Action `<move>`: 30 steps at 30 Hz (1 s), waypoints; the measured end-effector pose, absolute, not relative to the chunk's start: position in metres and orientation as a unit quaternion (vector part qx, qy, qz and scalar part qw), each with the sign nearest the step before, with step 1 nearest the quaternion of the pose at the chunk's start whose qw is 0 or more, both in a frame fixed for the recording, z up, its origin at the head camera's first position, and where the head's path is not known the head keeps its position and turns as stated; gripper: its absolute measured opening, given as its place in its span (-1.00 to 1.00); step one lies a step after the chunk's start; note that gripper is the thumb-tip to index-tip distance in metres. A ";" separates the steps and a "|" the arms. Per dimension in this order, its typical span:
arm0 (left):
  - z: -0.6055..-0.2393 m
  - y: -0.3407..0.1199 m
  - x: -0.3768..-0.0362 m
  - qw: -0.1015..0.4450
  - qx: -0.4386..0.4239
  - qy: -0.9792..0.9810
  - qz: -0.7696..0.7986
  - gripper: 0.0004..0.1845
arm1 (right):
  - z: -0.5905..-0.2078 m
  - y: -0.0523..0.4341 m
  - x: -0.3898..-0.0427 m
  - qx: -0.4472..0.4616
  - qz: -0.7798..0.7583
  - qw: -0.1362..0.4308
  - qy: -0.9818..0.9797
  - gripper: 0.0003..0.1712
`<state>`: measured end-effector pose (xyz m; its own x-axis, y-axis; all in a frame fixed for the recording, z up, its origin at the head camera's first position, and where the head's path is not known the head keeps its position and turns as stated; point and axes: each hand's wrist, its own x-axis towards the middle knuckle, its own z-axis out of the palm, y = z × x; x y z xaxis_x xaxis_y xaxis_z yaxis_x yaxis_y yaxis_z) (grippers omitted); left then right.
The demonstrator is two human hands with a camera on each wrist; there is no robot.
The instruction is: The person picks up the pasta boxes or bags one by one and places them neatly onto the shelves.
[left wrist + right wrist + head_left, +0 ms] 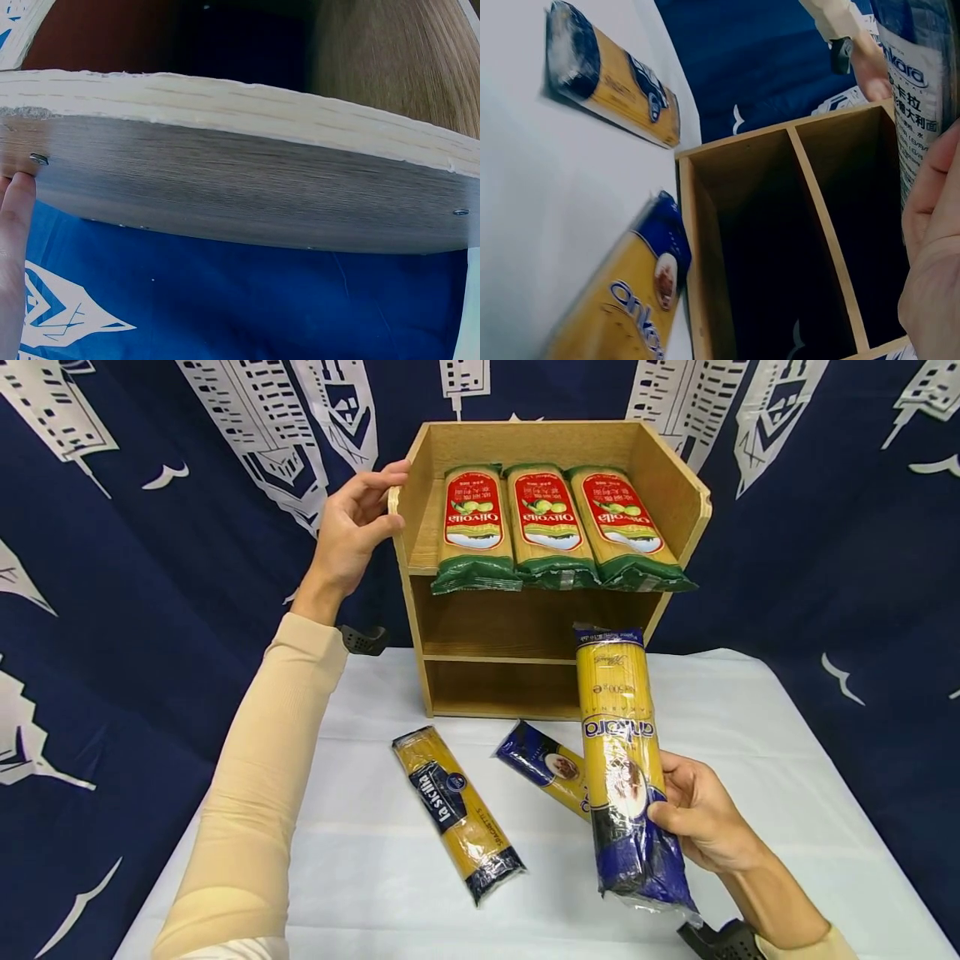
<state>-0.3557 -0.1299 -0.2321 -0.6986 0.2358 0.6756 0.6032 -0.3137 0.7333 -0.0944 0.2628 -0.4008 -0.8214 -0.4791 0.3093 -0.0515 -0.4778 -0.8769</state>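
Spaghetti is what I am handling: my right hand (701, 822) is curling thumb and fingers round the lower, dark-blue end of an Ankara spaghetti packet (622, 760), holding it tilted up off the surface (750, 727) with its far end reaching toward the front of the wooden shelf unit (675, 493). My left hand (356, 522) is resting on the unit's left side panel near the top front corner, thumb at the front edge and fingers bent over the panel; the left wrist view is showing only one fingertip (16, 196) against the outer face by a screw, so I am judging this a steadying grip rather than a lift. I am reckoning the packet is light to moderate in weight, long and stiff along its length because of the dry strands, yet brittle: bending or dropping it would likely snap the pasta. The film wrapper looks glossy and probably slippery, so I am thinking a hold nearer the middle would balance it better than this end grip. Three Olivoila packets (551, 527) are lying side by side on the top shelf, ends overhanging the front. Lying flat on the surface are a La Sicilia packet (456, 814) and a second Ankara packet (543, 766), the latter partly behind the held one.
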 end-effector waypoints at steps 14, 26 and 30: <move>-0.231 -0.129 -0.356 0.123 -0.370 -0.573 -0.721 -0.57 | -0.393 0.275 -0.136 -0.253 -0.835 0.134 0.470 -0.38; -0.234 -0.131 -0.359 0.137 -0.380 -0.575 -0.712 -0.57 | -0.398 0.274 -0.152 -0.220 -0.856 0.143 0.445 -0.44; -0.232 -0.131 -0.358 0.134 -0.375 -0.576 -0.714 -0.57 | -0.401 0.274 -0.156 -0.204 -0.858 0.135 0.452 -0.47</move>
<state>-0.3580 -0.1307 -0.2322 -0.6829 0.2412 0.6896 0.6232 -0.3003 0.7221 -0.1558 0.2736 -0.4006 -0.8802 -0.4161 0.2282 0.0467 -0.5546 -0.8308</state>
